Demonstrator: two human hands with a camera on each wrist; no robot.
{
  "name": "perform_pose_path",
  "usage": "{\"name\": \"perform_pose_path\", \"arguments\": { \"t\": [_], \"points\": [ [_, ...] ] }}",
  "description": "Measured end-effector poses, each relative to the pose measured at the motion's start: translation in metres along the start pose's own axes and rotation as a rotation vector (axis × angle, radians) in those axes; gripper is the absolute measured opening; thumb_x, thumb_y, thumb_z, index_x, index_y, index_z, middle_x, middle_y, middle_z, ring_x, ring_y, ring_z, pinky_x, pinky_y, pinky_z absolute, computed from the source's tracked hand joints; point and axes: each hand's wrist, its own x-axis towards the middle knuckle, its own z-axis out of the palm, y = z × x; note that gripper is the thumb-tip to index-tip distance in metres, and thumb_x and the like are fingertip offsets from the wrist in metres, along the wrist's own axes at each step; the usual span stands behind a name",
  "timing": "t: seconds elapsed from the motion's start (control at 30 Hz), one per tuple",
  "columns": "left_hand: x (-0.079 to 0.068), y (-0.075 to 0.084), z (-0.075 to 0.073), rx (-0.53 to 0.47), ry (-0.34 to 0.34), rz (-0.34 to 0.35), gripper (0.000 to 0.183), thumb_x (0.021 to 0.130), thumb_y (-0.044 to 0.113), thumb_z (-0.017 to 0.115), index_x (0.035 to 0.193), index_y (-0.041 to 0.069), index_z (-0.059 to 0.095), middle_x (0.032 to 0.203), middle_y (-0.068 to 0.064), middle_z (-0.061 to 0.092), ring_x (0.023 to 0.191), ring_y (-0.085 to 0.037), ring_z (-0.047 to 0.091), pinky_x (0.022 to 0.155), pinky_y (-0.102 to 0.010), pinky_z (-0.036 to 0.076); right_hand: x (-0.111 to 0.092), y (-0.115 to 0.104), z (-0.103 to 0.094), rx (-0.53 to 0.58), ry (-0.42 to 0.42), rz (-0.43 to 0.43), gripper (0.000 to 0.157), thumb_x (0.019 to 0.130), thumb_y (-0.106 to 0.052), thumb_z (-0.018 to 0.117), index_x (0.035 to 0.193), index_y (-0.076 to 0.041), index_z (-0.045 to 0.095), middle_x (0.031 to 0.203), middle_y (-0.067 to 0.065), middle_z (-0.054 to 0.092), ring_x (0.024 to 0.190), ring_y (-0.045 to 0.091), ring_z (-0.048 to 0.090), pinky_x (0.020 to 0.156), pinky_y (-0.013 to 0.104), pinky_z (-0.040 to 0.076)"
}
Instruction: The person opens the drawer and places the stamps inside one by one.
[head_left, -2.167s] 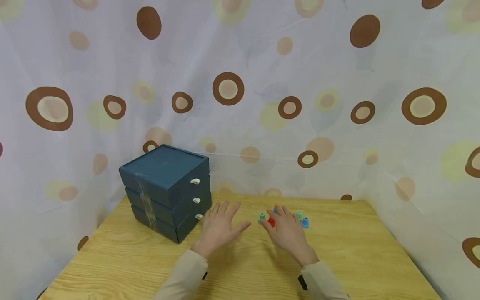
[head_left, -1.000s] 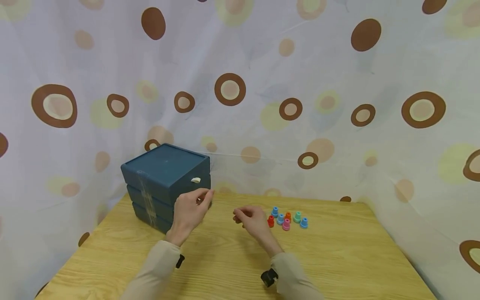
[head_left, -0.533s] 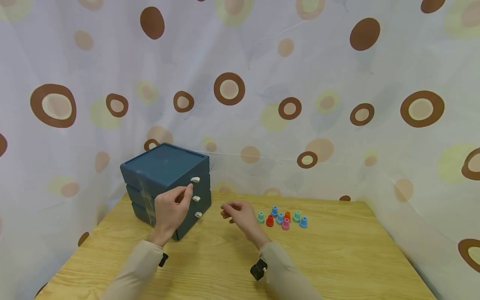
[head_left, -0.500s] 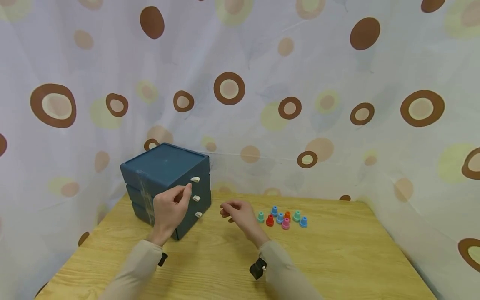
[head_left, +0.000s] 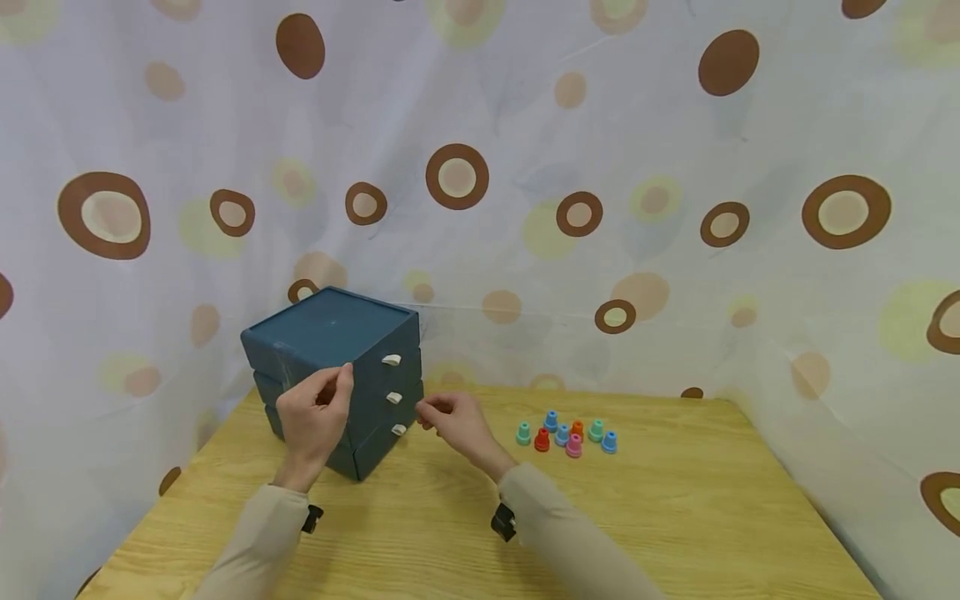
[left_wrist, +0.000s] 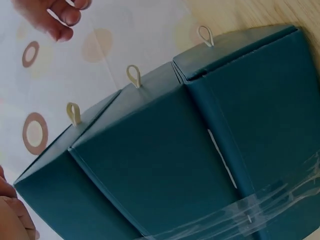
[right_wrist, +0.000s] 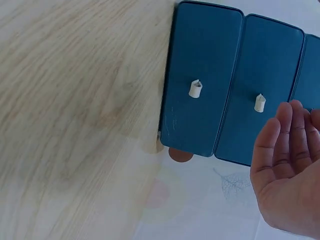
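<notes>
A dark blue three-drawer box stands on the left of the table, with a pale pull loop on each drawer front: top loop, middle loop, bottom loop. My left hand is raised before the box's near corner, thumb and fingers loosely bent; only part of it shows in the left wrist view. Close to the lower loops is my right hand. Its fingers are slightly bent, and the palm shows bare in the right wrist view. Neither hand visibly holds anything.
Several small cone-shaped plastic pieces stand right of my right hand, among them a red piece, a pink piece and an orange piece. Clear tape runs over the box's side. A patterned curtain hangs behind the wooden table.
Both hands, spread with the right over the plastic pieces at first, have moved left with fingers bending. Lately the left drew away from the drawer fronts while the right came nearer them.
</notes>
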Motion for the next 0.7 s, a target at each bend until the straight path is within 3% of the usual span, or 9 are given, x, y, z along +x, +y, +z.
{"name": "perform_pose_path", "arguments": {
  "t": [0.1, 0.3, 0.5, 0.7],
  "points": [
    [0.000, -0.004, -0.002, 0.013, 0.028, 0.006, 0.005, 0.078, 0.000, 0.075, 0.079, 0.004, 0.076, 0.062, -0.006, 0.065, 0.048, -0.012, 0.051, 0.051, -0.015, 0.040, -0.001, -0.010, 0.001, 0.064, -0.001, 0.014, 0.022, 0.097, -0.024, 0.061, 0.103, -0.006, 0.073, 0.098, 0.022, 0.071, 0.079, 0.018, 0.068, 0.067, 0.025, 0.053],
    [-0.001, -0.008, -0.007, 0.060, 0.021, 0.011, 0.004, 0.080, 0.006, 0.075, 0.084, 0.003, 0.076, 0.069, -0.010, 0.061, 0.058, -0.018, 0.052, 0.057, -0.020, 0.038, 0.013, -0.002, 0.008, 0.144, 0.014, 0.042, 0.028, 0.096, -0.024, 0.063, 0.108, -0.001, 0.072, 0.093, 0.015, 0.072, 0.078, 0.017, 0.068, 0.070, 0.036, 0.058],
    [-0.002, -0.016, -0.008, 0.005, 0.024, 0.006, 0.011, 0.078, 0.002, 0.076, 0.090, 0.001, 0.077, 0.092, -0.019, 0.067, 0.088, -0.038, 0.055, 0.079, -0.039, 0.041, 0.019, -0.006, 0.013, 0.224, 0.003, 0.062, 0.030, 0.097, -0.020, 0.062, 0.112, 0.004, 0.070, 0.101, 0.024, 0.071, 0.080, 0.022, 0.070, 0.068, 0.031, 0.058],
    [-0.002, -0.025, -0.008, -0.015, -0.001, -0.007, 0.020, 0.080, 0.001, 0.075, 0.099, 0.003, 0.078, 0.107, -0.020, 0.071, 0.115, -0.043, 0.056, 0.103, -0.056, 0.038, 0.027, -0.012, 0.012, 0.310, -0.007, 0.088, 0.030, 0.098, -0.016, 0.059, 0.119, 0.005, 0.066, 0.107, 0.023, 0.070, 0.086, 0.022, 0.072, 0.080, 0.041, 0.059]
  ]
}}
